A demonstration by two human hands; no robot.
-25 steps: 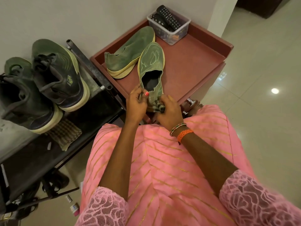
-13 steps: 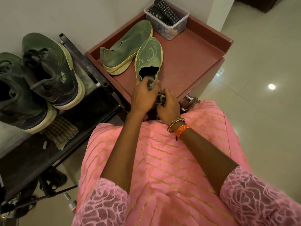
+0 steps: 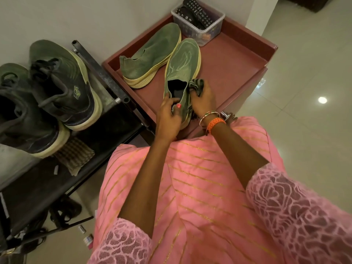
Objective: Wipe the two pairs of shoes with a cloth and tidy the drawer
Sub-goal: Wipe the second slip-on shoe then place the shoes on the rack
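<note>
The slip-on shoe (image 3: pixel 182 73) looks soft and light — left hand (image 3: pixel 168 115) grips its heel collar, right hand (image 3: pixel 202 100) fingers clench the cloth (image 3: pixel 196 85) at its right side.

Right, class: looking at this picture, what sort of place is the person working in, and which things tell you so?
Probably a home entryway or hallway. Dark lace-up sneakers sit on a black shoe rack against the wall, a container of remote controls stands on the red-brown cabinet, and the floor is glossy tile.
</note>
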